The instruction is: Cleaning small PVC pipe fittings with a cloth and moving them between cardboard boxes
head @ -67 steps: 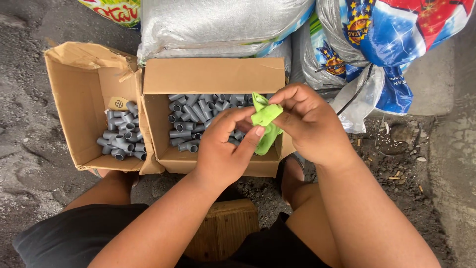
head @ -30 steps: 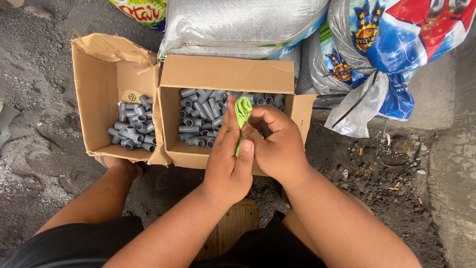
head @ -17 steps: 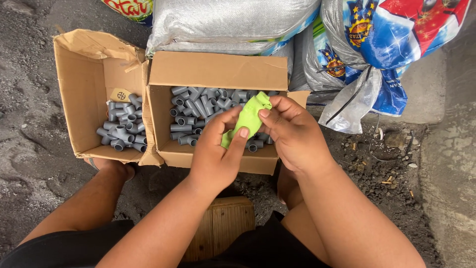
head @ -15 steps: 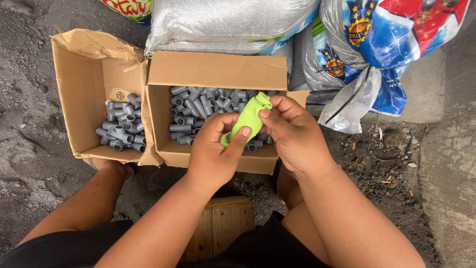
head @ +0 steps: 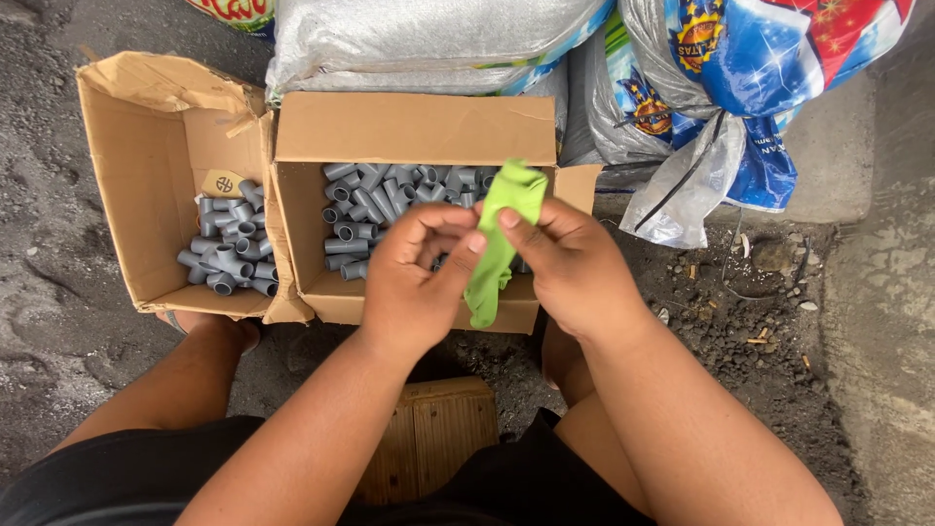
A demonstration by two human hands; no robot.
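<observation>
A strip of bright green material, soft and rubbery-looking, hangs upright between the two hands, directly above the front edge of the nearer cardboard box. It may be a glove or a band; the fabric is bunched, so I cannot tell which. The right hand pinches it near the top, thumb and forefinger closed on the green edge, while the left hand curls in from the other side, fingertips touching the strip at its middle. Both hands are closed on the same piece, neither is spread open.

To work this piece well, I judge the upper pinch should stay firm while the left fingers find the free edge and open or straighten it; pulling from both ends at once would only twist the thing tighter. Keeping it over the box looks sensible, since the ground is gritty.

Under the hands, the nearer box is filled with short grey pipe fittings, jumbled in every direction. Just beside it on the left stands a second cardboard box, flaps up, with a smaller heap of the same grey pieces. Behind both lie woven sacks, silver and printed blue. A wooden stool shows between the person's knees, on dark gravelly ground.
</observation>
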